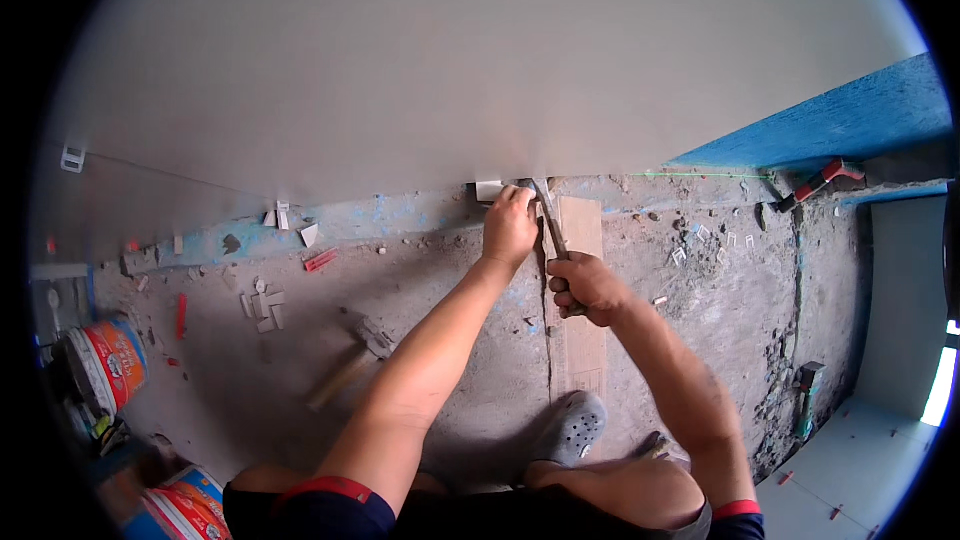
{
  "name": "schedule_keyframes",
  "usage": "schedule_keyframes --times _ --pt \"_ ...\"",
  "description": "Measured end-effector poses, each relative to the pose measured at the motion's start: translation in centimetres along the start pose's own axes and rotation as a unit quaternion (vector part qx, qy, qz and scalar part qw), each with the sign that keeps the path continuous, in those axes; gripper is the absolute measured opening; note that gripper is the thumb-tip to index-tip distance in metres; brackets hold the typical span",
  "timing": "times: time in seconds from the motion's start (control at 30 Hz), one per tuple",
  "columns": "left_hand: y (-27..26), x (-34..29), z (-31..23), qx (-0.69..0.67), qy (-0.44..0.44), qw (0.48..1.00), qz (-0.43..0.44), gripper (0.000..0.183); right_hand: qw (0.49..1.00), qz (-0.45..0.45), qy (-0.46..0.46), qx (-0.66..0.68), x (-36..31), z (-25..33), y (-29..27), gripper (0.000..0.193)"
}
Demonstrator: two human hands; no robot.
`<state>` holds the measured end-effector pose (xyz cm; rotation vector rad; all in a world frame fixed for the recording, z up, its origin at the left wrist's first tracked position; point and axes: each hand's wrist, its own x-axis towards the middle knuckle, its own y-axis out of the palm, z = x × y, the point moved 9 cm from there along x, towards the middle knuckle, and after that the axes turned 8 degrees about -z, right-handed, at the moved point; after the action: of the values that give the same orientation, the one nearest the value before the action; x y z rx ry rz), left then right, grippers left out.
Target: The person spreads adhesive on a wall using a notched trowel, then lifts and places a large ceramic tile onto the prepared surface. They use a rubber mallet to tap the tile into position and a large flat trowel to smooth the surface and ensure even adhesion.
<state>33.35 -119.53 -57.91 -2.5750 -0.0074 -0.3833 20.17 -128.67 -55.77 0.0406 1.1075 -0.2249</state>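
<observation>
My right hand (588,290) is closed around the lower end of a dark metal pry bar (552,225). The bar slants up and slightly left, its far end at the bottom edge of a large grey wall tile (480,70). My left hand (512,225) is closed at that same edge, just left of the bar. Its fingertips are pinched together, and what they hold is too small and hidden to name. Close by the left fingers, a small pale block (488,190) sits under the tile edge. Below my hands lies a long cardboard strip (585,340) on the rough floor.
A hammer (345,368) lies left of my forearm. White tile clips (265,310) and red wedges (321,260) are scattered about. Printed buckets (105,365) stand at far left. A red-and-dark tool (822,183) and a green-handled trowel (807,402) lie right. Blue wall shows beyond the tile.
</observation>
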Motion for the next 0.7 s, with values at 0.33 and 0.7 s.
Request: schedule_keyframes --times 0.33,0.7 --pt "-1.8 -1.7 0.6 -0.079 -0.048 0.995 -0.046 0.023 0.948 -0.174 -0.115 -0.241 0.3 1.6 -1.1 0.039" --pt "-6.1 -4.4 11.1 -0.405 -0.425 0.789 -0.183 0.025 0.925 -0.193 -0.148 -0.293 0.3 2.1 -1.3 0.045"
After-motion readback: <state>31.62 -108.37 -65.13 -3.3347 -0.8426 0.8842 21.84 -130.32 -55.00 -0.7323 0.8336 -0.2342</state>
